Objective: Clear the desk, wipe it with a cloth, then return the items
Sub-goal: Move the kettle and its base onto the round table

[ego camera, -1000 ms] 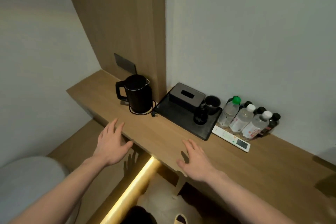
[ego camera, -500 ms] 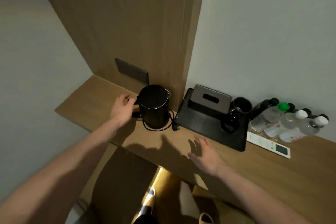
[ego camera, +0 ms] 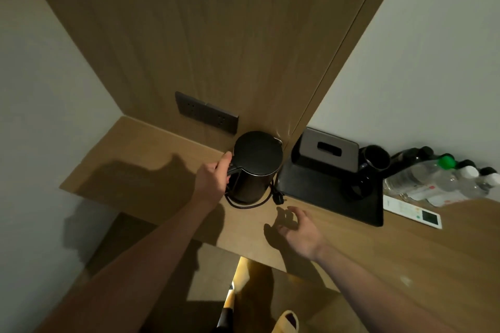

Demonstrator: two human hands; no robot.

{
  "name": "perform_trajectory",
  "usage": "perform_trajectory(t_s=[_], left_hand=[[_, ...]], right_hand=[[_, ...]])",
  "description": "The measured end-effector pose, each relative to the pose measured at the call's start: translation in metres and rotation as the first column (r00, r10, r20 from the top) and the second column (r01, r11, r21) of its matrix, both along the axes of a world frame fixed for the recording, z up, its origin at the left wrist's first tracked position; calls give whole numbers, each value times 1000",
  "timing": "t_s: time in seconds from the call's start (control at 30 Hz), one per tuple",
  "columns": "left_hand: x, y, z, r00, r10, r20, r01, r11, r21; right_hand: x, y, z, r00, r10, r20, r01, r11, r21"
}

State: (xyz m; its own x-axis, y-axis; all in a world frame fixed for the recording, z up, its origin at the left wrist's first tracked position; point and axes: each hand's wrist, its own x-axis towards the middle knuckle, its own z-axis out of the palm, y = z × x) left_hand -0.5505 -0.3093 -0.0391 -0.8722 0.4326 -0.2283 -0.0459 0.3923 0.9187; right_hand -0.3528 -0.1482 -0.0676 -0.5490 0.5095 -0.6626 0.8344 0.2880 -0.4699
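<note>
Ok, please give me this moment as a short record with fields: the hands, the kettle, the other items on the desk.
left hand: left hand grips the handle of the black kettle
right hand: right hand over the desk, fingers loosely curled, holds nothing
kettle: upright, lid closed, on its base, cord coiled around it
tray: black tray right of the kettle, carries a tissue box and a dark mug
bottles: water bottles by the wall
remote: white remote in front of the bottles
</note>
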Motion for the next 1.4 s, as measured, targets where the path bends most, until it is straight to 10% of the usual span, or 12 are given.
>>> perform_trajectory(t_s=[0.37,0.57,1.0,1.4], left_hand=[[0,-68,28,950,306,62,-311,943,122],[-5,-100,35,886,464,1,-459,875,151],[-10,-128,27,884,465,-48,-450,874,183],[-3,-135,23,893,448,-35,-436,883,176]], right_hand=[[-57,-10,-31,984,-170,-48,170,985,-6],[-108,-11,-51,996,62,61,-80,920,384],[-155,-5,-73,967,36,251,-125,929,348],[-141,-2,-79,994,-91,66,72,966,250]])
